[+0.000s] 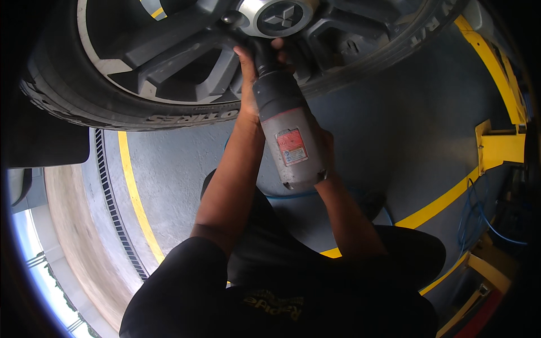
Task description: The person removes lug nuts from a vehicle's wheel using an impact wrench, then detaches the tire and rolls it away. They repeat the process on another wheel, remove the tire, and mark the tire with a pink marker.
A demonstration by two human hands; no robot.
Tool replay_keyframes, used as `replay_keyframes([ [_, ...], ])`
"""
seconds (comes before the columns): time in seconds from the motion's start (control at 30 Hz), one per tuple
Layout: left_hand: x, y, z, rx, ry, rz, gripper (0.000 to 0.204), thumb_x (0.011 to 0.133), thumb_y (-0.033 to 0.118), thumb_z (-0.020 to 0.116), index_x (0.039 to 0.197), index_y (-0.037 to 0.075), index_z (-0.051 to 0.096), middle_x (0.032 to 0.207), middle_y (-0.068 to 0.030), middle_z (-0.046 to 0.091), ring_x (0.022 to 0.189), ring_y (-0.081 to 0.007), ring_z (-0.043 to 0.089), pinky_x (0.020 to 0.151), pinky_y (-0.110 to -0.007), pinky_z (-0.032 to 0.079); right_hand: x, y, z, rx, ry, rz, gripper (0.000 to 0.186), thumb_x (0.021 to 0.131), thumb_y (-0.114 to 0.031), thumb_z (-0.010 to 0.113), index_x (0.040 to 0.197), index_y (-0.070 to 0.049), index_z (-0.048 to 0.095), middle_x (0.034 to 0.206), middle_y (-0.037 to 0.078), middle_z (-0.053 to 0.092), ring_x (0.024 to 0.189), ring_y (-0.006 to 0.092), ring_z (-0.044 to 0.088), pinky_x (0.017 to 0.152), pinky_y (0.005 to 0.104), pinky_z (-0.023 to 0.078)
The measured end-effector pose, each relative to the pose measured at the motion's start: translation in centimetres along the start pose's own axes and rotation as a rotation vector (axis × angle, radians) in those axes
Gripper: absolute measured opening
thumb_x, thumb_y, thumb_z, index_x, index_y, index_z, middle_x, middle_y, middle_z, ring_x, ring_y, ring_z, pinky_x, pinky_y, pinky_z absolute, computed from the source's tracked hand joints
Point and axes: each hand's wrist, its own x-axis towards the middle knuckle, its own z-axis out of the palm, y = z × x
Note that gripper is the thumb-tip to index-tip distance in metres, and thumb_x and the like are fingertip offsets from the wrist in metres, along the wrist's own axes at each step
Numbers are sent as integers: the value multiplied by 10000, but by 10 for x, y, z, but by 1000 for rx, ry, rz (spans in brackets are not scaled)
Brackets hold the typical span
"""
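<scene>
A dark alloy wheel with a black tire fills the top of the head view. A grey and black impact wrench points up to the wheel near its silver centre cap, with a dark socket at its nose; I cannot tell whether the socket sits on a nut. My left hand is wrapped round the nose of the wrench, thumb and fingertips showing on either side. My right hand grips the wrench low at the back, mostly hidden behind its body.
Yellow steel lift parts stand at the right, with a coiled blue hose beside them. Yellow painted lines and a drain grate run along the grey floor. Daylight shows at the far left edge.
</scene>
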Motion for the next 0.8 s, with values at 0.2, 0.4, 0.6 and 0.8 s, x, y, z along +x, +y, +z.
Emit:
replay_keyframes([
  [0.2, -19, 11, -4, 114, 78, -6, 761, 863, 771, 492, 1221, 104, 569, 930, -10, 542, 748, -127, 512, 572, -252, 485, -4, -12, 5, -177, -13, -130, 324, 853, -218, 689, 1092, -36, 566, 812, 179, 644, 725, 353, 673, 659, 372, 535],
  [0.4, -121, 61, -20, 1469, 348, -132, 565, 868, 532, 724, 1106, 23, 663, 750, -85, 648, 698, -146, 618, 640, -317, 492, -10, 13, -18, -523, 54, -304, 501, 808, -262, 779, 1220, -54, 584, 1051, 165, 635, 949, 322, 651, 811, 393, 535],
  [0.6, -265, 41, 8, 1891, 523, -460, 655, 859, 544, 699, 1222, 7, 607, 1147, -226, 673, 1014, -371, 694, 831, -428, 565, -7, 5, -19, -568, 43, -371, 537, 769, -252, 827, 1211, -45, 603, 1103, 148, 640, 974, 287, 652, 822, 385, 548],
  [0.8, -280, 45, 1, 2047, 406, -461, 658, 883, 517, 684, 1292, 14, 574, 1239, -222, 644, 1048, -385, 683, 866, -433, 567, 2, -16, -10, -545, 90, -609, 466, 741, -188, 792, 1125, -6, 601, 806, 140, 671, 664, 281, 685, 619, 337, 569],
])
